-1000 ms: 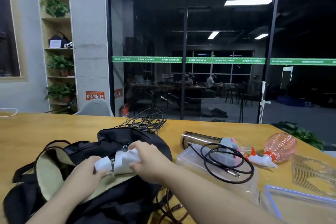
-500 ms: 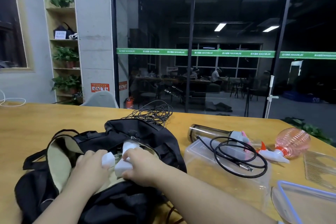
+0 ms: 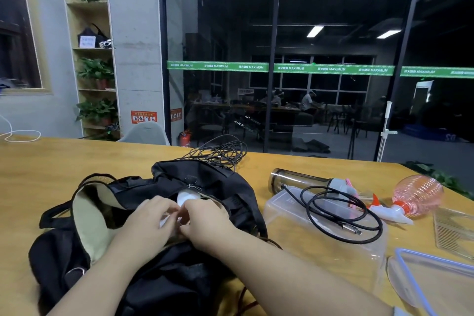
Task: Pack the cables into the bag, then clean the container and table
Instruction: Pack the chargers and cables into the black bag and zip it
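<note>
A black bag (image 3: pixel 218 187) with a beige lining lies open on the wooden table (image 3: pixel 51 161). Over its opening, my left hand (image 3: pixel 148 226) and my right hand (image 3: pixel 207 223) meet and both grip white charger blocks (image 3: pixel 188 196), mostly hidden by the fingers. A black cable (image 3: pixel 341 215) lies coiled on top of a clear plastic container (image 3: pixel 320 236) to the right of the bag. A bundle of thin dark cables (image 3: pixel 220 151) lies behind the bag. A brown cable (image 3: pixel 246 303) peeks out under the bag near my right forearm.
A smoky bottle (image 3: pixel 302 181) lies behind the container. A pink spray bottle (image 3: pixel 413 196) lies on its side at the right. A clear lid with a blue rim (image 3: pixel 420 274) sits at the front right, a ribbed clear sheet (image 3: pixel 454 231) beside it. A white cord (image 3: pixel 23 136) lies far left.
Both hands have drawn closer together over the bag's opening, and the white charger blocks have sunk lower between the fingers. The camera has tilted up slightly.
</note>
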